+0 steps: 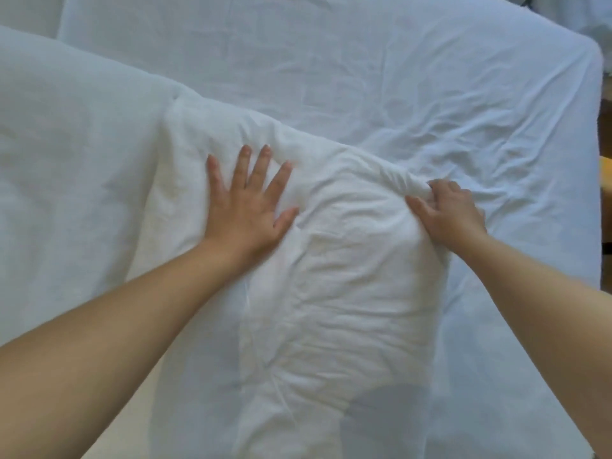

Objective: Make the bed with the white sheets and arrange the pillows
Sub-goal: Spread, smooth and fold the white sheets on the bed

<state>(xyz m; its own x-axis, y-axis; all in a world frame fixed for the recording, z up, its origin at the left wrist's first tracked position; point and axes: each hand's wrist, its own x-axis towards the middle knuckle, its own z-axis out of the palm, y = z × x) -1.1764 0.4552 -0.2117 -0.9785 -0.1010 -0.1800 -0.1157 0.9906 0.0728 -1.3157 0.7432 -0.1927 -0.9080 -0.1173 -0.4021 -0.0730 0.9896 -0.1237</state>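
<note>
A white pillow point(331, 293) in a wrinkled case lies on the bed in front of me, running from near me toward the middle. My left hand point(248, 207) presses flat on its far left part, fingers spread and straight. My right hand point(447, 210) grips the pillow's far right corner, fingers curled into the bunched fabric. Under the pillow the white fitted sheet point(364, 77) covers the mattress, creased on the right side. A second white pillow or folded duvet point(66, 144) lies against the first on the left.
The mattress ends at the right edge point(596, 160), where a strip of dark wooden furniture point(607, 210) shows. More white bedding point(579, 11) sits past the far right corner.
</note>
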